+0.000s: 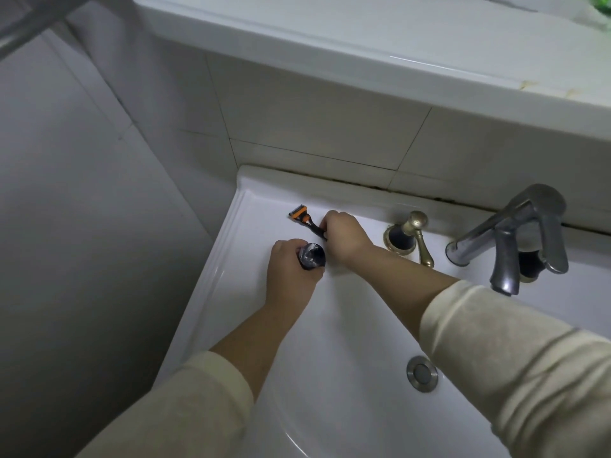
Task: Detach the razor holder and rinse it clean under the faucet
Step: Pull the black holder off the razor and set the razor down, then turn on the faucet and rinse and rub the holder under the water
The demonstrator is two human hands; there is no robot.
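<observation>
Now: left hand [291, 276] grips holder [312, 256] | right hand [345, 236] grips razor [305, 221]

the razor [305, 220] is laid on the back left corner of the sink [231, 259] ledge, its handle end enclosed by the right hand [344, 236]. just before it, the razor holder [312, 256] is gripped by the left hand [291, 276]. the faucet [515, 236] is set far right, the drain [422, 373] in the basin before it.

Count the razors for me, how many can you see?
1. The razor lies on the sink's back left ledge, orange head toward the wall, its handle in the right hand. Others could be out of view.
</observation>
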